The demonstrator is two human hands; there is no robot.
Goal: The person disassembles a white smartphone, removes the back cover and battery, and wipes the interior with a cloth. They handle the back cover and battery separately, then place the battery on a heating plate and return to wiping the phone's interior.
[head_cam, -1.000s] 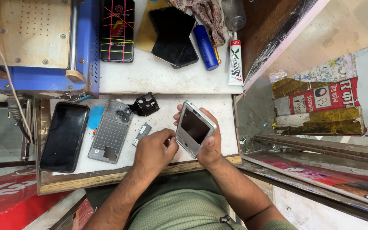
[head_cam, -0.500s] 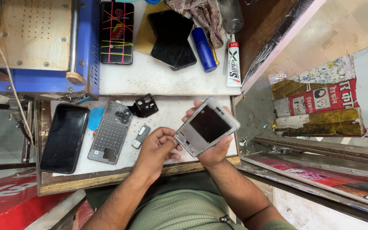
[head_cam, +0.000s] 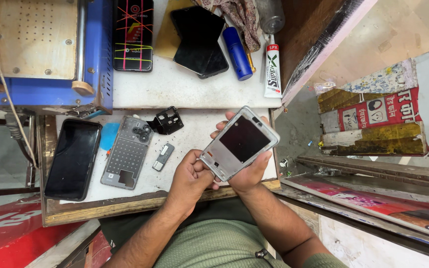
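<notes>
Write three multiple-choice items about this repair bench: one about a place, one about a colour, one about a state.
1. Where does the black phone lie?
A. At the left of the lower tray
B. On the blue machine
C. In the right hand

2. What colour is the machine at top left?
A. Red
B. Blue
C. Green

3. How is the phone frame held?
A. It lies flat on the tray, untouched
B. Both hands hold it above the tray
C. Only the left hand holds it

Answers:
1 A: it lies flat beside the grey back cover.
2 B: its side wall is blue.
3 B: the left hand pinches its lower corner, and the right hand supports it from beneath.
</notes>
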